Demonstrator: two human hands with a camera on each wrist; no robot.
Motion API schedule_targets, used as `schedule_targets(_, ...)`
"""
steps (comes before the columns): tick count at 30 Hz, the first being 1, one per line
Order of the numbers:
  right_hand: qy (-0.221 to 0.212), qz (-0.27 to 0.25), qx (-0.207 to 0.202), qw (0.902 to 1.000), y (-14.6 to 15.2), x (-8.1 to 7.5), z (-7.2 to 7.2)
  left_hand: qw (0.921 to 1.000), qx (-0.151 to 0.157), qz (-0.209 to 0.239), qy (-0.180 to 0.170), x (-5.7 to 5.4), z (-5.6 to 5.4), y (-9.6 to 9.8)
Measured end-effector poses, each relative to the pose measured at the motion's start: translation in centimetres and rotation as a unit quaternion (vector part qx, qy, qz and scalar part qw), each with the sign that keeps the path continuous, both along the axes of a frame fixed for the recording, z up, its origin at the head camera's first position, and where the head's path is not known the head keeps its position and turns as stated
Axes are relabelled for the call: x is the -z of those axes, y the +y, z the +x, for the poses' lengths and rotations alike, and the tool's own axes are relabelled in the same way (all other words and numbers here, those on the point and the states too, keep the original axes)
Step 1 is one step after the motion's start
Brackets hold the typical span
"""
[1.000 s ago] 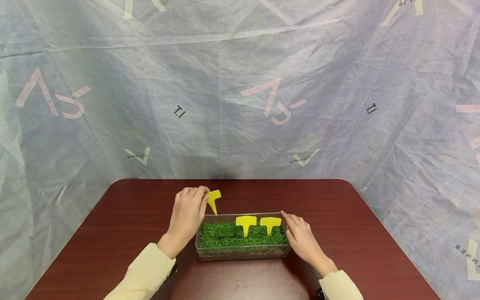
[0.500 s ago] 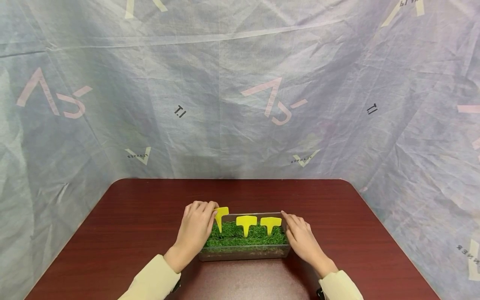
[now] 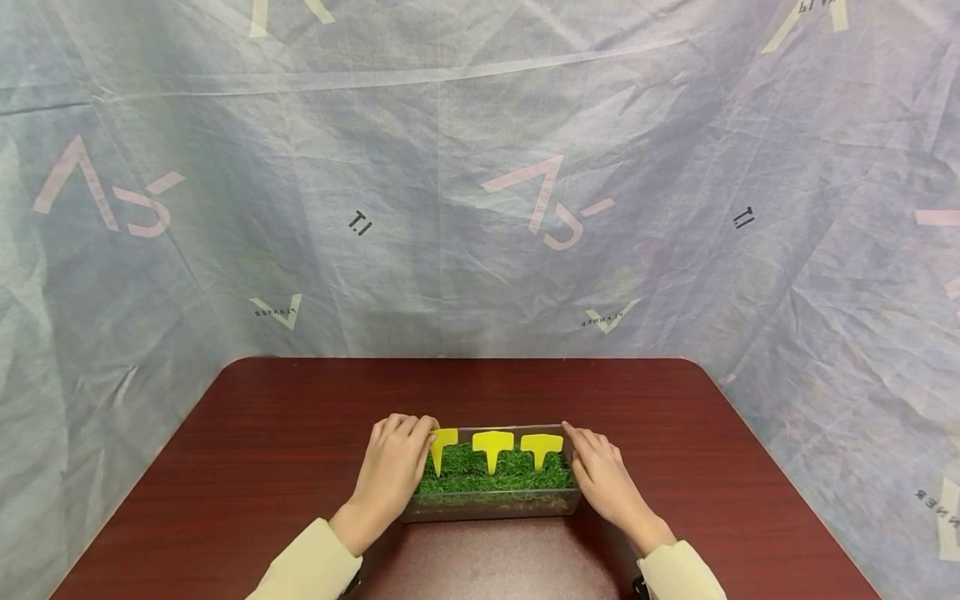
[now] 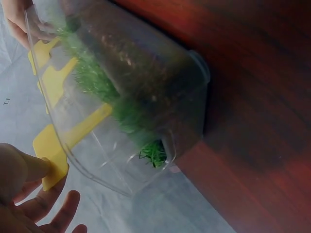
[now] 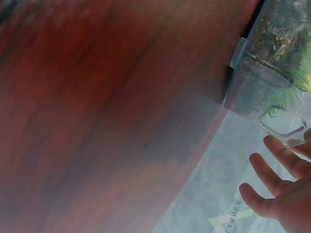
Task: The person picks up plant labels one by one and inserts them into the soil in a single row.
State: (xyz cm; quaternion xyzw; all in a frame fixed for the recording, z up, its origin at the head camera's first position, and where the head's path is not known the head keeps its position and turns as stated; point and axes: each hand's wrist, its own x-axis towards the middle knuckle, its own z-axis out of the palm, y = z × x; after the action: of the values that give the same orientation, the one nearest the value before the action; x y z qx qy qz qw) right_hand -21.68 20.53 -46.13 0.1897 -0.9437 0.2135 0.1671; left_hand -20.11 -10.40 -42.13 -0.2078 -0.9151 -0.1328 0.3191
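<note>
A clear plastic bin [image 3: 491, 506] holds soil under a green grass mat [image 3: 465, 482]. My left hand [image 3: 393, 458] pinches a yellow T-shaped plant label [image 3: 445, 437] by its head at the bin's left end. In the left wrist view, the thumb presses this label [image 4: 51, 150] and its stem points down into the grass. A middle label [image 3: 492, 442] and a right label [image 3: 542, 444] stand upright in the grass. My right hand [image 3: 603, 475] rests against the bin's right end, its fingers extended. In the right wrist view, that hand [image 5: 286, 179] touches near the handle cutout [image 5: 282, 121].
The bin stands on a dark red wooden table [image 3: 300, 417] with rounded far corners. Behind it and at both sides hangs a grey printed cloth [image 3: 450, 250].
My left hand has moved right and down with the yellow plant label, from above the bin's back left to the grass. The right hand and the other two labels have stayed put.
</note>
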Motion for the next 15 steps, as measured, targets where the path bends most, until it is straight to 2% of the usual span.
schedule_targets(9, 0.001, 0.002, 0.000, 1.0000, 0.00, 0.01, 0.07, 1.0000, 0.005, -0.006, -0.005, 0.74, 0.00, 0.06)
schedule_targets(15, 0.018, 0.004, -0.001, 0.9998, -0.06, 0.06, 0.11, 0.9999, 0.007, -0.004, -0.011, 0.83, -0.16, 0.20)
